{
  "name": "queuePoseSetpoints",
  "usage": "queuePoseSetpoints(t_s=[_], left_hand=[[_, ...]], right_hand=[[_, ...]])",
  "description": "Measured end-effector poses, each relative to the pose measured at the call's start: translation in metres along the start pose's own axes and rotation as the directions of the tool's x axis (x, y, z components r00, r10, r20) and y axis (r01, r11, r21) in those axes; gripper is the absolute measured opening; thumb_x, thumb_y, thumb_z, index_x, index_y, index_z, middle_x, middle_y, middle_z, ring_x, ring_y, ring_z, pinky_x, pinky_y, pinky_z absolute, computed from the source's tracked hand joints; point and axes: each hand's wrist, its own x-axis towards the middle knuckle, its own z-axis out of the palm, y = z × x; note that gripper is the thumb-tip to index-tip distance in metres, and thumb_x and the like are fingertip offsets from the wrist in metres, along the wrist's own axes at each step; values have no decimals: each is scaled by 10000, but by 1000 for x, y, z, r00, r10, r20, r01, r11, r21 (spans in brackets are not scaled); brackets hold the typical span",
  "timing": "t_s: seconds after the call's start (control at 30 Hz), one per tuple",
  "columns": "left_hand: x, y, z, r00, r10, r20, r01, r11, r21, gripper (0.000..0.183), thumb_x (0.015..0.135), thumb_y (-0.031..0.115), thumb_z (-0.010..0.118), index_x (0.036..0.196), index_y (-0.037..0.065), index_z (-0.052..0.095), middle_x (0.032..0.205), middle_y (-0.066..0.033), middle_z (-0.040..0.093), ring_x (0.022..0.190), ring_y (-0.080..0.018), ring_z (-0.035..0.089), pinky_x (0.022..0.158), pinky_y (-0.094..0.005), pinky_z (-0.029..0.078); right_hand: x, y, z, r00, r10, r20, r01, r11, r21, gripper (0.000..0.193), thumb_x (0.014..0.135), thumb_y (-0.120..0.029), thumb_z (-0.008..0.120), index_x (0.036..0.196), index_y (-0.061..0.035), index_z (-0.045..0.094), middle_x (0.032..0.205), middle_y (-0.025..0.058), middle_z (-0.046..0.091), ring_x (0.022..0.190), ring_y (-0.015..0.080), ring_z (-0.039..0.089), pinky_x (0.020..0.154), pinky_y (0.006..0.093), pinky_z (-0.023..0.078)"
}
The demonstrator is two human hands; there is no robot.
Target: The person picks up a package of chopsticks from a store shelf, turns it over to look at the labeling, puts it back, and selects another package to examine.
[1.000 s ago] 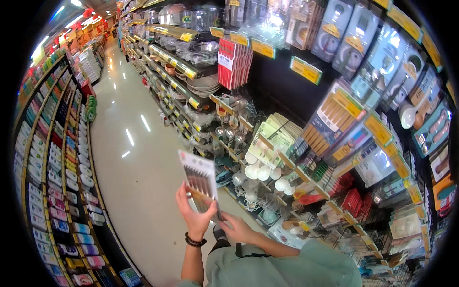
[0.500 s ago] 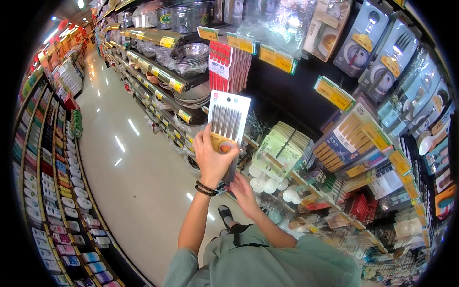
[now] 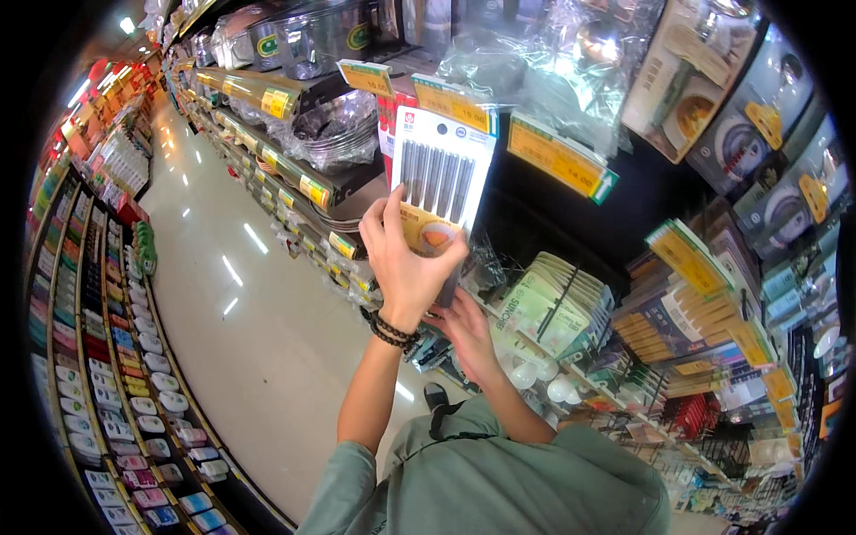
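Wrapped round the sides of a pack of chopsticks is my left hand, thumb on one side and fingers on the other. The pack has a white card with dark metallic sticks showing through it and an orange band lower down. It is held up tilted, in front of a red pack hanging on the shelf. My right hand is at the pack's lower end, fingers bent against it; the fingertips are partly hidden.
Packaged cutting boards and white spoons hang to the right. Steel bowls stand on the shelf at left, under yellow price tags. Across the aisle floor runs a low shelf with rows of packets.
The pack has risen and moved slightly right, now overlapping a price tag and covering more of the red pack. Both hands have moved with it, and my view has shifted closer to the shelf.
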Motion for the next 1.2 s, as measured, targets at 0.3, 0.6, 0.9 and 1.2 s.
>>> queuePoseSetpoints(t_s=[0.3,0.6,0.9,1.2], left_hand=[[23,6,10,993,114,-38,-117,989,-94,836,593,256,832,1320,32,487,1187,-174,469,1119,-347,464,945,-454,405],[33,-4,33,986,169,-13,-169,981,-94,851,567,290,839,1341,92,548,1172,-184,468,1093,-342,465,934,-448,399],[45,-11,52,977,210,37,-197,957,-210,879,581,331,836,1376,129,519,1180,-213,442,1091,-379,444,932,-479,385],[54,-23,48,967,241,83,-210,939,-272,811,646,386,821,1359,125,537,1214,-242,446,1070,-396,446,899,-492,388]], right_hand=[[26,-9,-5,994,-112,-11,110,987,-116,448,982,16,458,1410,34,325,1300,134,503,1195,208,529,1013,364,443],[39,-10,-11,981,-152,-123,137,983,-121,386,987,-23,475,1360,42,394,1271,126,533,1096,188,559,939,355,480],[48,-11,2,922,-224,-316,157,962,-223,373,986,-52,506,1336,50,428,1218,122,572,1029,164,586,877,324,490],[56,-2,25,844,-287,-454,168,944,-283,342,984,-53,526,1311,24,463,1165,98,607,960,132,620,831,285,511]])
